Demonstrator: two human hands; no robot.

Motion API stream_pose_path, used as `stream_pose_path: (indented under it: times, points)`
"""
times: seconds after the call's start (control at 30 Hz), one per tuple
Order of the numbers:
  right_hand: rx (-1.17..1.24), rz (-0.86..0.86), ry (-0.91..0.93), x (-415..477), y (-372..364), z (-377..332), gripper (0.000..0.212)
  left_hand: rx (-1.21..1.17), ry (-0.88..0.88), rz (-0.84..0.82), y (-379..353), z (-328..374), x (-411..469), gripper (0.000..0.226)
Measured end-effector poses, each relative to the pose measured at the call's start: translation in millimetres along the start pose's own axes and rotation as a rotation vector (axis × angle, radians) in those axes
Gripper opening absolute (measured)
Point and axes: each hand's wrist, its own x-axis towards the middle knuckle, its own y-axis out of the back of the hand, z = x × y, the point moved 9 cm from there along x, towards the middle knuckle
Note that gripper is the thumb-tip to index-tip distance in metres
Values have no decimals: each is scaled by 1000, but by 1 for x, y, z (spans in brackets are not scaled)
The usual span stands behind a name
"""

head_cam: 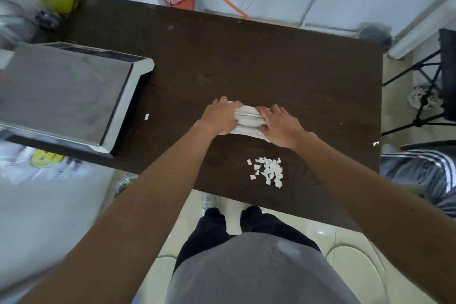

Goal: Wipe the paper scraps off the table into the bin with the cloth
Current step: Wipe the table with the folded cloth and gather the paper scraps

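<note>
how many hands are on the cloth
2: the left hand presses the cloth's left end, the right hand its right end, mid-table.

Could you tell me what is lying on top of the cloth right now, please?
Both hands rest on the cloth: the left hand on its left end, the right hand on its right end. Only the bunched middle shows; anything beneath it on the table is hidden.
</note>
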Motion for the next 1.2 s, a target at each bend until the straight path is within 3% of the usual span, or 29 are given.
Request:
stream_pose_path:
  times: [0.17, 0.47, 0.67, 0.77, 0.97, 1.2]
  points:
    - [-83, -67, 112, 40, 6, -44, 55, -162, 170, 87, -5, -60, -19, 61]
    - [-141, -139, 371, 67, -22, -166, 54, -227, 467, 155, -23, -159, -102, 58]
    - [-99, -165, 471, 50, -51, -215, 47, -300, 606, 225, -58, -162, -167, 56]
    - [-48, -193, 491, 37, -59, -211, 45, -336, 609, 207, -70, -150, -178, 55]
    - [22, -223, 514, 10, -61, -164, 45, -360, 493, -46, -95, -97, -168, 67]
    - [84, -185, 405, -11, -46, -92, 48, -354, 382, -84, -102, -31, -142, 68]
